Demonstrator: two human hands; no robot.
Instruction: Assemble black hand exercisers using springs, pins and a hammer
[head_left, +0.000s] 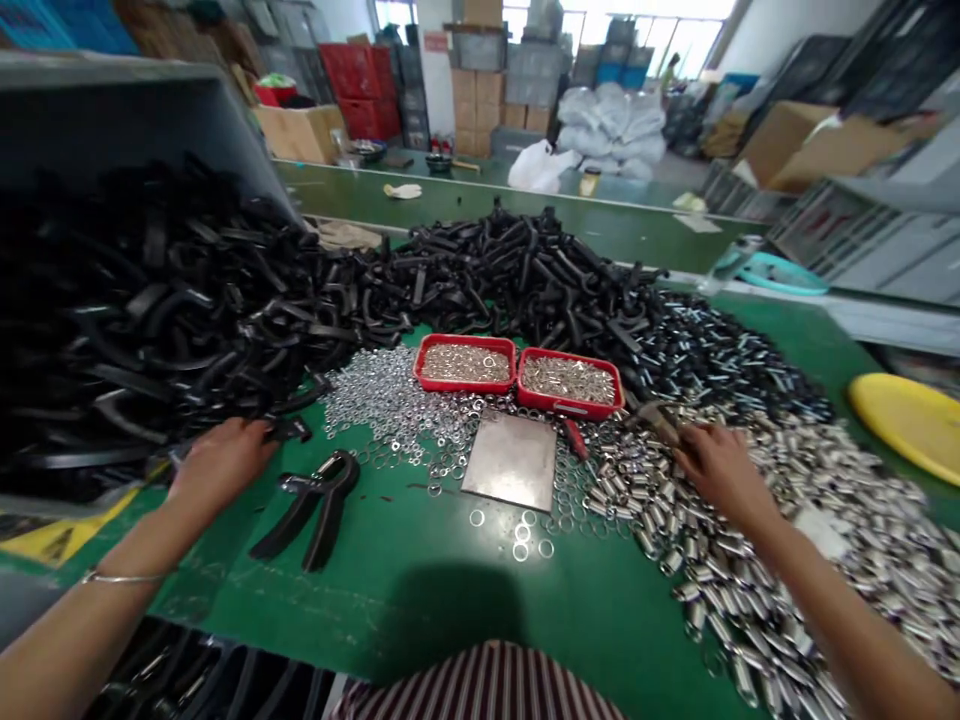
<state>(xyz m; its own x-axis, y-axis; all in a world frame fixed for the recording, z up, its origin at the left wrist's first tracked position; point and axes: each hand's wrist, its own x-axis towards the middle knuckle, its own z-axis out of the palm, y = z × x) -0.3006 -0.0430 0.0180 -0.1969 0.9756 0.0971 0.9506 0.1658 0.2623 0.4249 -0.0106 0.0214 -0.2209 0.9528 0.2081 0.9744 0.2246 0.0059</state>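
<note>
Hands among parts on the table.
Left hand fingers grasp a black piece; right hand fingers clench a small tool over metal sleeves.

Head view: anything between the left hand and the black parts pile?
Nothing visible. The left hand lies at the edge of the black parts pile, fingers touching a piece. The black two-armed tool lies on the green mat nearer the person, off that line.
</note>
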